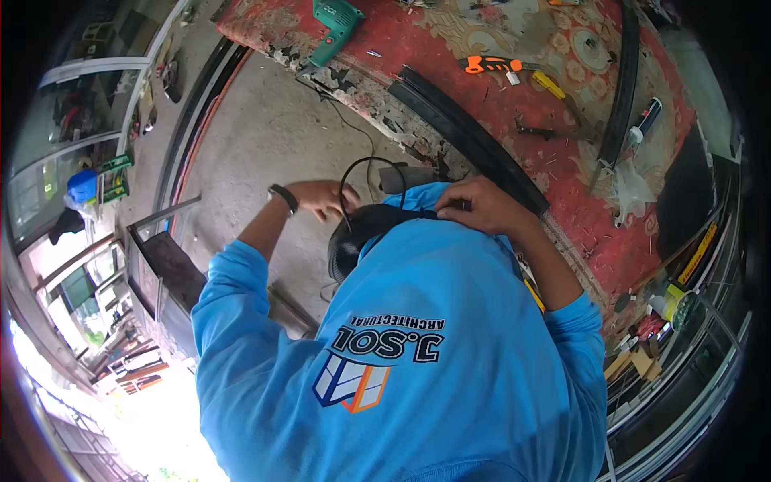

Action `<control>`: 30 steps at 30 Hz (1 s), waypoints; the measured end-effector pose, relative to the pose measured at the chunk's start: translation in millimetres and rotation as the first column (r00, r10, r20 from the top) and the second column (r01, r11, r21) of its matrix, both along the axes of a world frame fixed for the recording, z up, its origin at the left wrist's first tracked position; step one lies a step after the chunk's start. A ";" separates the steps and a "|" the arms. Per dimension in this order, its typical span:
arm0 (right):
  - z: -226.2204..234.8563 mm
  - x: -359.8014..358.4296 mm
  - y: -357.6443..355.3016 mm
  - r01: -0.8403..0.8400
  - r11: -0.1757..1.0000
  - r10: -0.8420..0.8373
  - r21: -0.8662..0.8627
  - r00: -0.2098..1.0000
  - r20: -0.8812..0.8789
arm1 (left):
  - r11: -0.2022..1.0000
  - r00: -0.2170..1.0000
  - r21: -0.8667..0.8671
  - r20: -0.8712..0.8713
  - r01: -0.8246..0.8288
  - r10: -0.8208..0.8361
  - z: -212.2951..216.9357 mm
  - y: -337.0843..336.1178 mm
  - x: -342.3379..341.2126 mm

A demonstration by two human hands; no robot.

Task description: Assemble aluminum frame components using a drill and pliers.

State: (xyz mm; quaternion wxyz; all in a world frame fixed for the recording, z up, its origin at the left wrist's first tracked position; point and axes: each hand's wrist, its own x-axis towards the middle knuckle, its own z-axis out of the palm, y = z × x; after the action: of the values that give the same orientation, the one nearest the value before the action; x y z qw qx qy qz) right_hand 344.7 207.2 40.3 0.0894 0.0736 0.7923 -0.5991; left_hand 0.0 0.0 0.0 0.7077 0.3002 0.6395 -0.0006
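From where I stand, the black mesh item (pixel 344 251) sits at the person's waist, pressed against the front of the blue shirt (pixel 474 321), partly hidden by it. A thin black loop (pixel 345 169) arches up from beside it. The left hand (pixel 321 199), with a dark band (pixel 283 198) at the wrist, is just by that loop, fingers bent and slightly spread; I can't tell whether its grip has closed on anything. The right hand (pixel 482 205) is over at the other side of the waist, against the shirt's bunched edge, its fingers curled in narrow; what lies between them is hidden from me.

Past the hands there's bare grey floor (pixel 257 120) on the left, with a thin cord (pixel 357 128) running across it. Ahead and to the right stands a table (pixel 586 249) under a worn red patterned covering. A long black strip (pixel 474 136) lies along its near side, and a green power tool (pixel 336 30) rests at the far edge. Further in I see an orange-and-black handled tool (pixel 491 64), a yellow-handled one (pixel 548 84), a second black strip (pixel 622 88) and a crumpled clear bag (pixel 633 193).
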 end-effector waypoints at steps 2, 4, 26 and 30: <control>5.4 14.9 8.6 0.182 0.982 -0.178 -0.056 0.981 0.079 | 0.984 0.992 0.175 -0.117 -0.031 0.052 -29.6 3.7 -14.9; -1.2 18.7 14.7 0.351 0.936 -0.351 0.016 0.932 0.086 | 0.755 0.896 0.654 -0.362 0.050 0.255 -31.5 30.0 -41.1; -100.2 69.8 -50.8 0.781 0.379 -0.781 0.495 0.557 -0.281 | 0.163 0.697 0.721 -0.546 0.674 -0.465 -63.4 259.9 116.6; -106.8 74.8 -38.0 0.817 0.325 -0.799 0.476 0.507 -0.324 | 0.138 0.676 0.733 -0.515 0.666 -0.526 -58.4 265.0 113.8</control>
State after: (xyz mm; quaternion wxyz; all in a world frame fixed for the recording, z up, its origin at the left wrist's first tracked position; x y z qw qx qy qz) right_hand 419.5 169.2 -66.5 -0.2587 0.4709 0.7905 -0.2939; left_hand 113.8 265.0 -58.4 0.3318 0.8495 0.4089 0.0333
